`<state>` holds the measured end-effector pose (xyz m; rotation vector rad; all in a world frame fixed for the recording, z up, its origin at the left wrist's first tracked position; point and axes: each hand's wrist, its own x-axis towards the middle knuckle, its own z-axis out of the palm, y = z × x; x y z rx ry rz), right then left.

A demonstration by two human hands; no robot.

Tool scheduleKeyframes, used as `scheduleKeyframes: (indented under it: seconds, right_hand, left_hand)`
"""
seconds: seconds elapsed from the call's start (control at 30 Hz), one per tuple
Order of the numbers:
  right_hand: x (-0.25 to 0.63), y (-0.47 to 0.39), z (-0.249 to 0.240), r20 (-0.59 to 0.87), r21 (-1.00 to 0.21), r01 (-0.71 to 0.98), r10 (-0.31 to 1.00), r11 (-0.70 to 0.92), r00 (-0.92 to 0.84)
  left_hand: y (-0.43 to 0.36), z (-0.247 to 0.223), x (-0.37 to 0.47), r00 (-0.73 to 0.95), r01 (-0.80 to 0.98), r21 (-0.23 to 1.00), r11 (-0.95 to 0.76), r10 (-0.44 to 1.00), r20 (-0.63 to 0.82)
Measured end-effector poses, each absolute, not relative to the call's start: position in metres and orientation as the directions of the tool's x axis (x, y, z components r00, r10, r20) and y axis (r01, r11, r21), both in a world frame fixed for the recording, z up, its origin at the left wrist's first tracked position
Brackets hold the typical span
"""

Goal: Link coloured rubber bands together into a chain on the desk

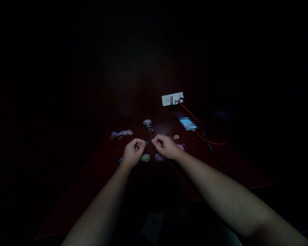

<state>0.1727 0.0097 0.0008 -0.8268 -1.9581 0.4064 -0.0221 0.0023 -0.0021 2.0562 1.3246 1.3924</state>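
Note:
In the dim light over the table, my left hand (134,152) is closed in a pinch, with small bands (146,142), one blue and one yellowish, at its fingertips. Facing it across a narrow gap, my right hand (165,146) is closed around a small pink band (152,140). Just below the hands lie a pale green pile of bands (145,157) and a purple pile (159,158). A blue pile (120,160) shows partly behind my left wrist. Beside my right hand are a pinkish-purple pile (181,147) and a few orange rings (176,137).
A loose mixed heap of coloured bands (122,133) spreads at the left. Behind the hands stands a small round container (147,122). A wall socket (172,99) feeds a red cable (187,109) past a blurred-out bright device (188,123) on the right.

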Motion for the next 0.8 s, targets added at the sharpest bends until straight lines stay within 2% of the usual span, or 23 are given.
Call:
scheduleKeyframes:
  seconds: [0.17, 0.27, 0.47, 0.8]
  right_hand:
    - [0.173, 0.008, 0.002, 0.627, -0.603, 0.343, 0.694, 0.72, -0.354]
    - [0.174, 0.009, 0.001, 0.629, -0.602, 0.35, 0.697, 0.717, -0.346]
    - [0.175, 0.015, -0.004, 0.649, -0.604, 0.34, 0.692, 0.721, -0.315]
    - [0.175, 0.013, -0.002, 0.646, -0.645, 0.303, 0.713, 0.701, -0.275]
  left_hand:
    - [-0.009, -0.004, -0.057, -0.11, 0.593, 0.688, -0.418, 0.805, 0.584]
    - [-0.021, -0.011, -0.084, -0.174, 0.638, 0.688, -0.346, 0.806, 0.566]
    - [-0.03, -0.025, -0.108, -0.203, 0.697, 0.685, -0.21, 0.859, 0.47]
    - [-0.029, -0.026, -0.103, -0.238, 0.799, 0.599, -0.044, 0.892, 0.383]
